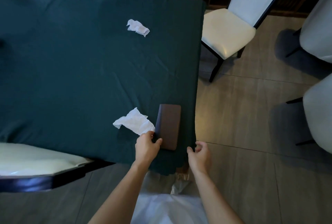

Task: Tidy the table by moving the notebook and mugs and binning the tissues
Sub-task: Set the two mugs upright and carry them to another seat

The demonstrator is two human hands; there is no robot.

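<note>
Your left fingers [158, 141] grip the unmarked brown notebook [168, 126] beside a tissue [134, 122]; your right hand [198, 154] hangs loosely curled, holding nothing.

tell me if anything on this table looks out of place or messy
Two crumpled tissues litter the green tablecloth: the far tissue lies alone mid-table, the near tissue sits against the brown notebook. The notebook lies near the table's corner, the left hand gripping its near end. No spill or damage shows.

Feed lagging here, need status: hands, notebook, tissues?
Left hand gripping the notebook at its near-left edge. Right hand empty, open by the table corner. Two tissues on the cloth; no mugs or bin in view.
</note>
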